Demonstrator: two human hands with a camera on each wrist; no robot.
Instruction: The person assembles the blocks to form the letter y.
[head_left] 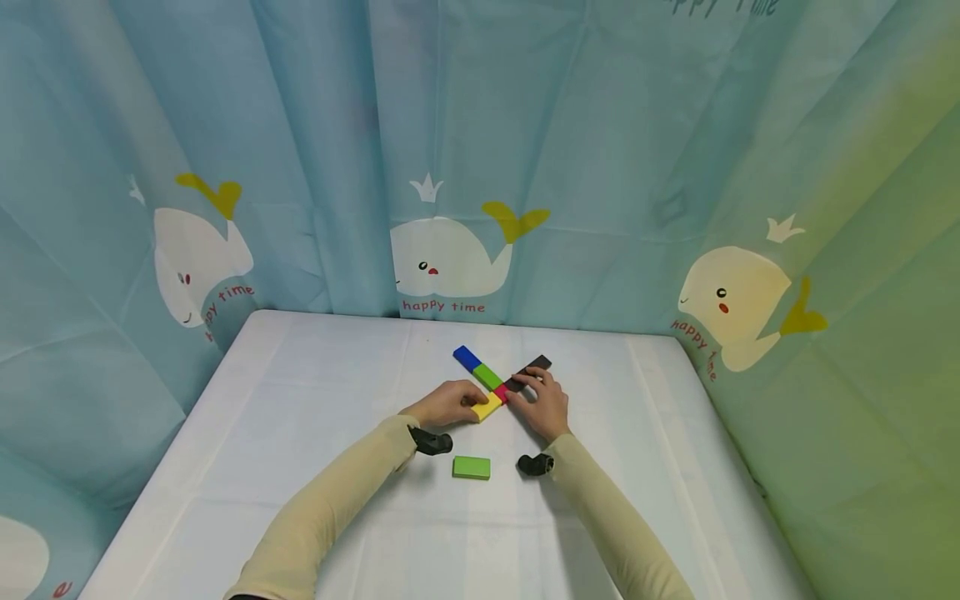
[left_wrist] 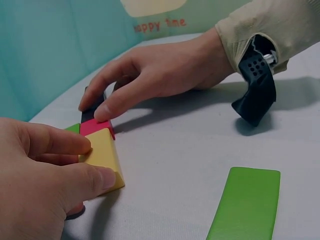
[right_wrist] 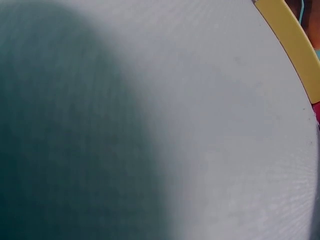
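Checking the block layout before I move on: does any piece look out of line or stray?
One green block lies alone near the table's front, apart from the row of blue, green and yellow blocks. The dark block angles off from the red piece, crossing that row's line.

Bright blocks on a white table

A flat yellow block [head_left: 487,407], a small red block [head_left: 500,393], green [head_left: 488,376], blue [head_left: 467,358] and a dark brown bar [head_left: 528,372] — a loose green block [head_left: 471,467] apart; the turquoise curtain [head_left: 315,150] carries white whales — yellow tails, red lettering.
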